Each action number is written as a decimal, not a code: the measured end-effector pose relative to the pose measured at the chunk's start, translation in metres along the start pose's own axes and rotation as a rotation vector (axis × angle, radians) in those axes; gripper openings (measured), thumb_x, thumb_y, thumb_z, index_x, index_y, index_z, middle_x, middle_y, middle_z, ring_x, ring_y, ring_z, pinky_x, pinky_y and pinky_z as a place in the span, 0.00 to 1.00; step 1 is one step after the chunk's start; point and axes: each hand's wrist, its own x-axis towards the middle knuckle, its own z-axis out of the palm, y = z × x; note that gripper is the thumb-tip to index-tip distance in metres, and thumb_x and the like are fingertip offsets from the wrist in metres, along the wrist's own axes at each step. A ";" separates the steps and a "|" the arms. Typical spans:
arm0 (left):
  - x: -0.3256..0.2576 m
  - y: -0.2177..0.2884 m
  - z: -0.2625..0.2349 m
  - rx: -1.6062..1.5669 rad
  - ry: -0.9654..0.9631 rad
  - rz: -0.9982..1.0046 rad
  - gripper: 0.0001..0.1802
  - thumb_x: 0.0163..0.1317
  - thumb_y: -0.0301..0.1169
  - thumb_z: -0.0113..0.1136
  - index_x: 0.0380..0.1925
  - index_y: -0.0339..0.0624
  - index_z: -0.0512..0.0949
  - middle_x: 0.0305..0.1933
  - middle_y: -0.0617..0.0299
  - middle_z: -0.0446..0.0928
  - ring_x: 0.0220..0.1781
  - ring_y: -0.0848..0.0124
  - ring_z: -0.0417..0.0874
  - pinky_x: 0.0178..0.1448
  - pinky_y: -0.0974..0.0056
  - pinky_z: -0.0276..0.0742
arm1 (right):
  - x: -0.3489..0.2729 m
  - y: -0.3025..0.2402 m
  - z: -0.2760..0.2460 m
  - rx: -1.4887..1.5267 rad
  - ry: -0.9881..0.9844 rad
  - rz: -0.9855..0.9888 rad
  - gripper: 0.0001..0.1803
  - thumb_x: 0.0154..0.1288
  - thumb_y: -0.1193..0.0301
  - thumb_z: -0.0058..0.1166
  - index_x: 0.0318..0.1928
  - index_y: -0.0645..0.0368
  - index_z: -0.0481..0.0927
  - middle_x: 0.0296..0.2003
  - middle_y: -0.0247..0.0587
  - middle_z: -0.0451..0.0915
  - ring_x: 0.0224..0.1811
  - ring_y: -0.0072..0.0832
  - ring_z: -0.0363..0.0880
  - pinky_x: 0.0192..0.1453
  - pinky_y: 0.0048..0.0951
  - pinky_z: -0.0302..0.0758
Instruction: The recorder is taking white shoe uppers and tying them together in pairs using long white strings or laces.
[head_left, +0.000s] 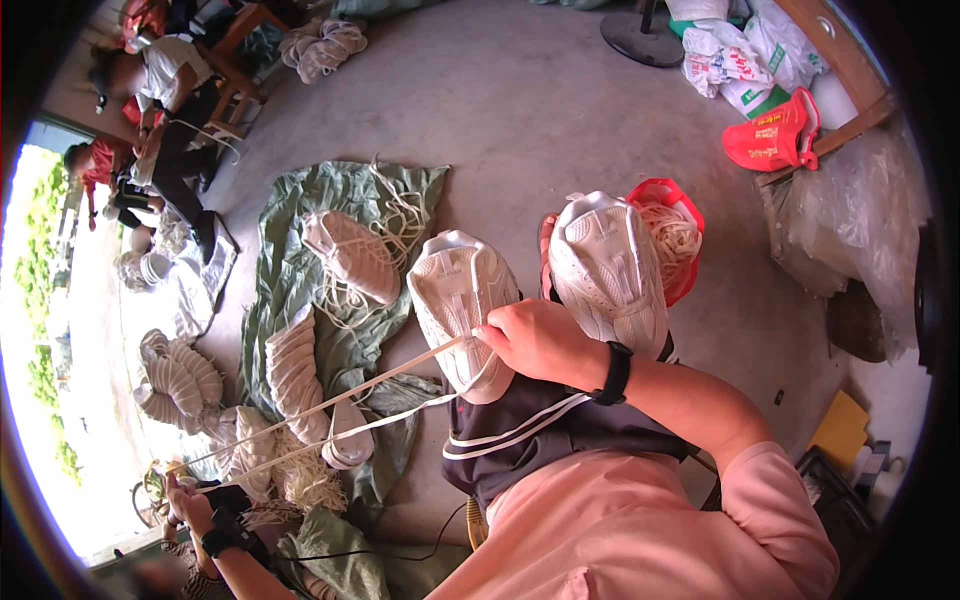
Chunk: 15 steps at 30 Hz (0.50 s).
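Observation:
Two white sneakers rest on my lap, a left sneaker and a right sneaker, toes toward me. A long white shoelace runs in two strands from the left sneaker toward the lower left. Out there my left hand is closed on the far part of the lace, its arm stretched away from my body. My right hand lies over the left sneaker's inner side, thumb and finger pinching the lace where it leaves the shoe. Both strands look stretched fairly straight.
On a green sheet to the left lie bundled white shoes and loose laces. A red bag of laces stands beyond the right sneaker. Plastic bags sit far right. Two people sit at the far left.

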 end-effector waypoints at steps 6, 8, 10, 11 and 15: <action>-0.001 -0.123 -0.047 -0.139 0.078 0.124 0.25 0.66 0.22 0.35 0.62 0.30 0.67 0.60 0.51 0.72 0.46 0.71 0.74 0.44 0.72 0.70 | 0.000 0.000 0.000 0.027 -0.020 0.004 0.21 0.68 0.59 0.51 0.25 0.63 0.77 0.21 0.54 0.79 0.27 0.51 0.80 0.32 0.48 0.75; -0.004 -0.134 -0.067 0.055 0.156 0.545 0.24 0.67 0.25 0.35 0.62 0.32 0.68 0.57 0.55 0.74 0.42 0.74 0.73 0.41 0.74 0.69 | 0.000 -0.001 0.000 0.057 -0.027 -0.005 0.22 0.68 0.58 0.51 0.24 0.63 0.77 0.21 0.54 0.79 0.27 0.51 0.80 0.32 0.48 0.75; 0.013 -0.138 -0.058 -0.251 0.187 0.158 0.23 0.68 0.28 0.35 0.61 0.34 0.69 0.50 0.61 0.72 0.36 0.78 0.67 0.36 0.75 0.64 | -0.001 -0.002 0.001 0.043 -0.033 0.012 0.22 0.69 0.58 0.51 0.24 0.63 0.77 0.21 0.54 0.79 0.26 0.51 0.80 0.32 0.48 0.75; 0.020 -0.128 -0.040 -0.405 0.193 -0.043 0.23 0.68 0.29 0.35 0.60 0.35 0.69 0.47 0.64 0.71 0.34 0.80 0.64 0.34 0.76 0.61 | -0.002 -0.003 0.003 0.007 -0.050 0.015 0.20 0.68 0.59 0.52 0.26 0.62 0.77 0.21 0.53 0.79 0.26 0.51 0.80 0.32 0.48 0.75; 0.037 -0.118 -0.060 -0.418 0.048 -0.232 0.23 0.71 0.33 0.35 0.61 0.36 0.69 0.48 0.66 0.72 0.30 0.83 0.62 0.31 0.78 0.59 | 0.001 -0.017 -0.009 0.024 0.024 -0.055 0.12 0.66 0.65 0.53 0.30 0.61 0.75 0.28 0.52 0.81 0.33 0.47 0.82 0.37 0.42 0.79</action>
